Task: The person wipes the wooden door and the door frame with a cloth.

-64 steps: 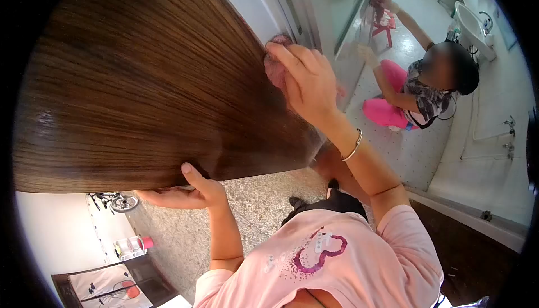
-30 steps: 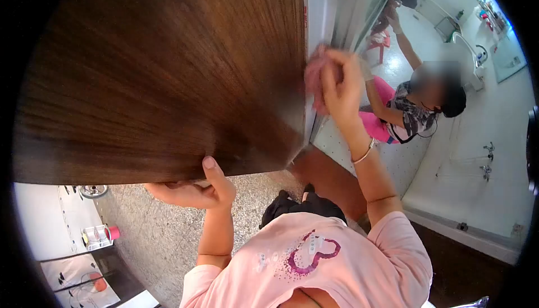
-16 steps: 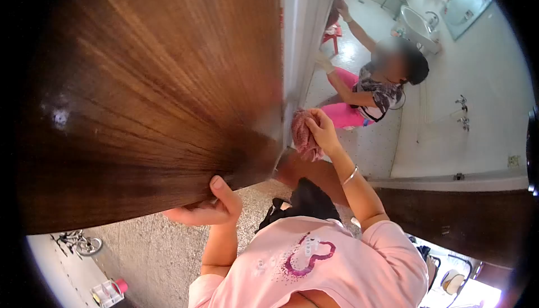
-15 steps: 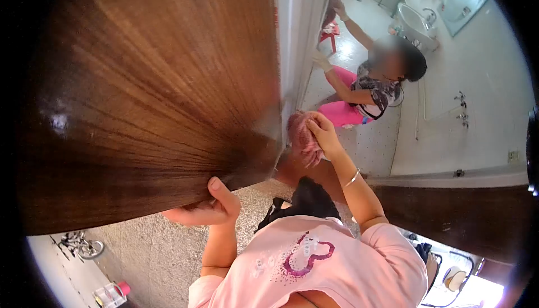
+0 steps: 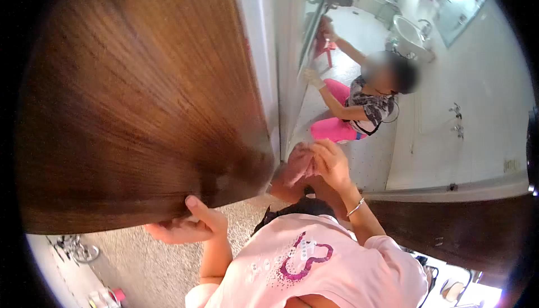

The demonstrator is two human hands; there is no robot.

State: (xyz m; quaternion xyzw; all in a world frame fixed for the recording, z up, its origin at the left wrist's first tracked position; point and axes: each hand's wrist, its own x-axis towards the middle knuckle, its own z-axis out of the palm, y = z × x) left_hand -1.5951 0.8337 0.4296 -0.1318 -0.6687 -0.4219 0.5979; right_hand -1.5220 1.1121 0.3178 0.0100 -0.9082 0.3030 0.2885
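My right hand is closed around a bunched pink cloth, beside the edge of the white door frame. The cloth hangs crumpled and is slightly blurred. My left hand holds the lower edge of the brown wooden door in view, with its thumb on the door's face and its fingers curled around the edge. The fingertips are partly hidden. A silver bangle circles my right wrist.
In the tiled bathroom beyond, another person crouches with gloved hands at the frame. A red stool, a washbasin, a mirror and wall taps are there. A bicycle stands at lower left.
My right hand has moved down with the cloth, away from the upper part of the frame. My left hand sits further left along the door edge. The view has shifted slightly.
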